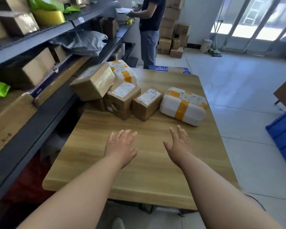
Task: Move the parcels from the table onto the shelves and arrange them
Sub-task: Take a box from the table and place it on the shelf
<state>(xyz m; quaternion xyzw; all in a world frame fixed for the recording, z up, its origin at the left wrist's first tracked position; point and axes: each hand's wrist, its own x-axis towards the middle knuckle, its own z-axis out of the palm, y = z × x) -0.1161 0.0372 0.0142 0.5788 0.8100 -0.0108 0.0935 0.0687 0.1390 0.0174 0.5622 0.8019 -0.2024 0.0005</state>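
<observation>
Fingers (125, 135) straight and spread, empty, the left hand (120, 146) and right hand (180, 142) hover over the table (139, 171) short of the cardboard boxes (147, 103), probably stiff, best clasped by opposite sides; the white parcel (183, 106) looks softer.

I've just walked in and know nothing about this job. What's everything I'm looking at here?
cardboard boxes: at least three, brown, far half of the table, one tilted atop others.
white parcels: two, white with orange tape, beside and behind the boxes.
table: one, light wood, centre.
shelves: one rack, dark grey, left, holding boxes and bags.
grey bag: one, on a shelf.
stacked boxes: several, brown, far wall.
blue crate: one, floor, right.
other person: one, standing beyond the table.
left hand and right hand: two, open, over the table.
</observation>
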